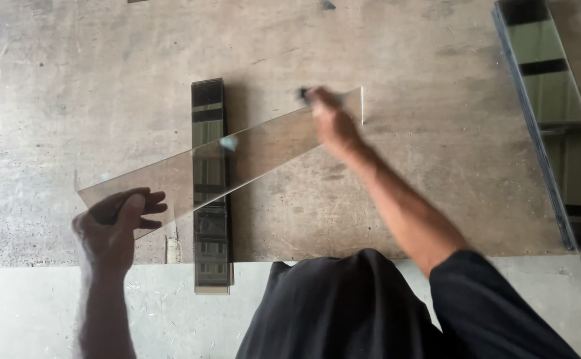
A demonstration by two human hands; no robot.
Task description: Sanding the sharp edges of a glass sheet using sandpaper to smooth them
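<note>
Glass strip (237,156), long, clear, lies slanted across worktable (104,80), running from left hand (114,229) up-right to right hand (330,119). Table = largest thing here: worn grey-brown top, scuffed, stained, under both hands. Off to far right of right hand, big stack of dark mirror-like sheets (556,119) w/ black bands, cut off by frame edge. Between the hands, under strip, narrow upright stack of dark glass pieces (209,193), its near end overhanging table edge; strip crosses over it. No labels or packages readable anywhere.

Left hand: fingers curled over strip's low end, thumb on top, gripping it. Right hand: blurred, closed round small dark tool (304,93) pressed at strip's upper end; tool type can't tell. Small pale glint (229,143) mid-strip, unclear what. Strip see-through, faint tint, edges bright at far right tip. Person's dark shirt (344,312) fills bottom, hiding floor below.
</note>
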